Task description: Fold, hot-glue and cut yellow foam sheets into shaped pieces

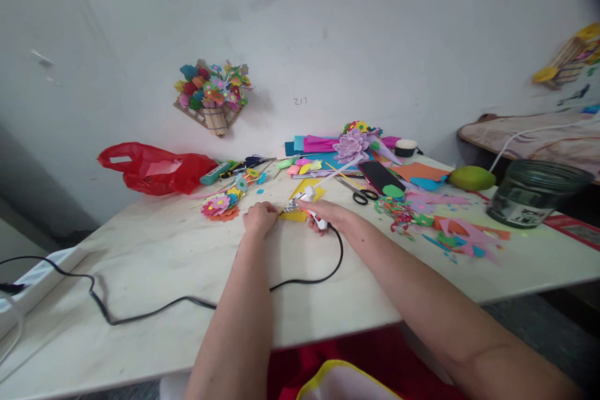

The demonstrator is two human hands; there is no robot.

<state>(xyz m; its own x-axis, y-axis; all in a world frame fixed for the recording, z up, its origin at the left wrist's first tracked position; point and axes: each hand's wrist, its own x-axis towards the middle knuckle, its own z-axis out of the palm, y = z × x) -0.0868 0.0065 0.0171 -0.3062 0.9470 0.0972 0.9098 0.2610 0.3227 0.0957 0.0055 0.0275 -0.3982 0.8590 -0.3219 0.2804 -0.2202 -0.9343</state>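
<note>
My right hand is closed around a white hot glue gun with a long pale glue stick sticking out behind it. A black cord runs from its grip. Under the gun lies a yellow foam sheet. My left hand rests at the sheet's left edge, its fingers pinched together near the gun's nozzle; what they hold is too small to make out. Left of that hand lies a bunch of colourful foam flowers.
Black-handled scissors, a phone and foam scraps lie to the right, before a green glass jar. A red plastic bag sits back left. The cord crosses the table toward a power strip.
</note>
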